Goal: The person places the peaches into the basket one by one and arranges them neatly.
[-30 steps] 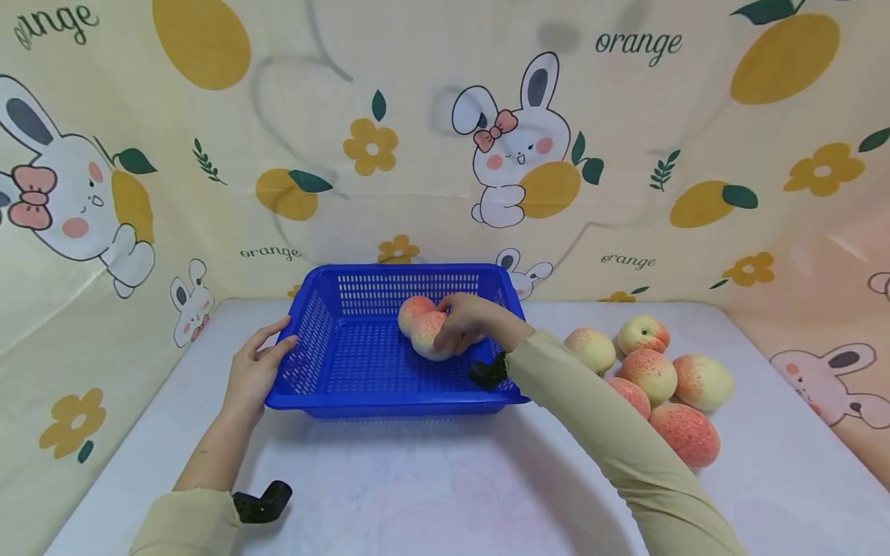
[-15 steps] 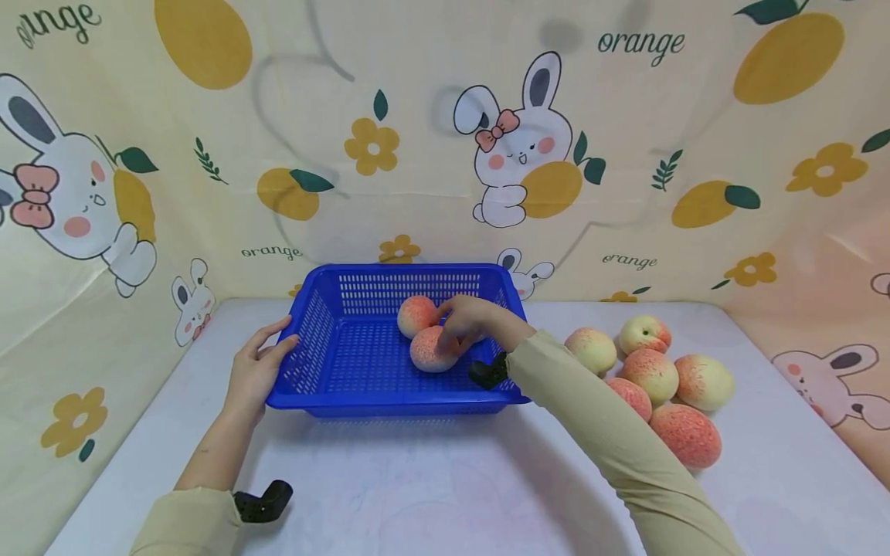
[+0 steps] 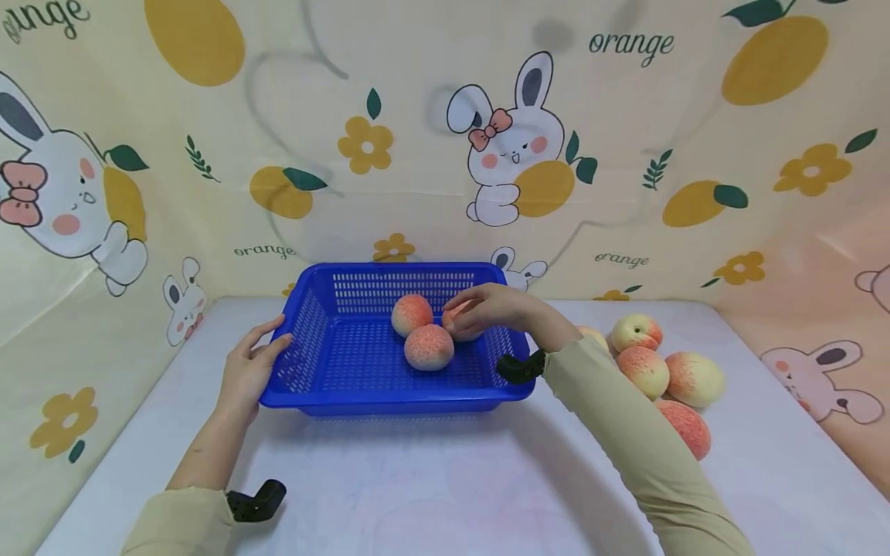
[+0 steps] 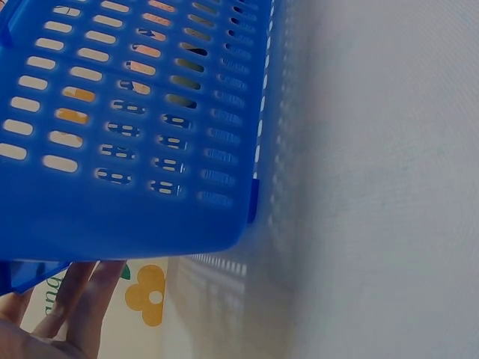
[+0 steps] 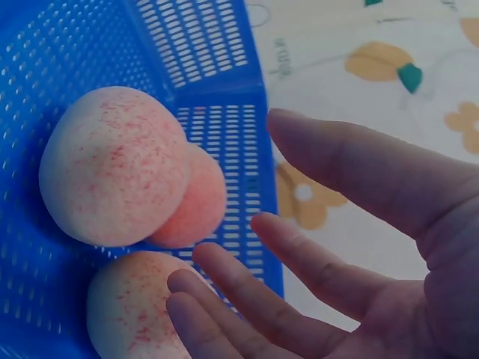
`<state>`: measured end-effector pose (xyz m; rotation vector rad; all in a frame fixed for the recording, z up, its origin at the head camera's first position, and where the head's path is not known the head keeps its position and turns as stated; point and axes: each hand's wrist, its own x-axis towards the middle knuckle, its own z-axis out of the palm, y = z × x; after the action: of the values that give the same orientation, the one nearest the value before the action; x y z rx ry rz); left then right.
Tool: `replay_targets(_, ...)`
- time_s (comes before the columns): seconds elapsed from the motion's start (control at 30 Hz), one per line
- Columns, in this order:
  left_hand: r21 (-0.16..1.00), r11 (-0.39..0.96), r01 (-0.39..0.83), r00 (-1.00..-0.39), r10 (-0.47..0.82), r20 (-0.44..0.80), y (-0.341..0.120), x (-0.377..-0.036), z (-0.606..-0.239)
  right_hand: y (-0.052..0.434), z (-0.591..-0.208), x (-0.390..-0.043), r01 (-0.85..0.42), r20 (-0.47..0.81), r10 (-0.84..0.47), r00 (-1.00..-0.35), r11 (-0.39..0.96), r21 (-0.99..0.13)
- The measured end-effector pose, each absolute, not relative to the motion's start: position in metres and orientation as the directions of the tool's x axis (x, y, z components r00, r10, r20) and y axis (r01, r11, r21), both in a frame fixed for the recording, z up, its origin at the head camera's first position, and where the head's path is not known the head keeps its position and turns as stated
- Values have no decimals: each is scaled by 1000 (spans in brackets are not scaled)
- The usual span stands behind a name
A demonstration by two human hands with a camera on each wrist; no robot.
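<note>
Centrally, the left hand (image 3: pixel 246 369) rests flat-fingered against the basket (image 3: pixel 334 386) rim, steadying it, while the right hand (image 3: pixel 490 309) hovers spread and empty over three peaches (image 3: pixel 429 347).

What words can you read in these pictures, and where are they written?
"orange" on the backdrop, top right.
"orange" top left corner, partly cut off.
"orange" small, left of the blue basket, at.
"orange" small, right of the basket.
The basket, peaches and table show no writing.
</note>
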<state>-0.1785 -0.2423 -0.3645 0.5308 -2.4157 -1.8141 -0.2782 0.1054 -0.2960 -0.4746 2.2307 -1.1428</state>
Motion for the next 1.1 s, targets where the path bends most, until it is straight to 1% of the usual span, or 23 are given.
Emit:
replay_targets(0.13, 946, 237, -221, -939, -314, -141, -241, -178, -364, 118, -294, -276, -76, -297, -538, -789, 565, -822)
replay_targets(0.23, 949, 225, -221, -938, -314, -144, -241, -179, -365, 127, -295, -274, -62, -281, -517, -809, 549, -833)
replay_targets(0.47, 949, 221, -225, -934, -325, -146, -242, -179, -365, 151, -291, -269, -26, -233, -419, -878, 525, -850)
replay_targets(0.63, 944, 234, -232, -934, -324, -149, -241, -179, -365, 168, -292, -266, -21, -183, -380, -907, 474, -881)
replay_targets(0.77, 944, 234, -231, -933, -328, -147, -241, -179, -366, 180, -294, -264, -9, -155, -321, -934, 455, -890)
replay_targets(0.9, 945, 235, -229, -934, -327, -145, -242, -179, -367, 192, -298, -261, 25, -153, -257, -954, 443, -896)
replay_targets(1.1, 938, 252, -239, -935, -322, -152, -242, -179, -366, 208, -305, -257, 102, -196, -171, -966, 444, -890)
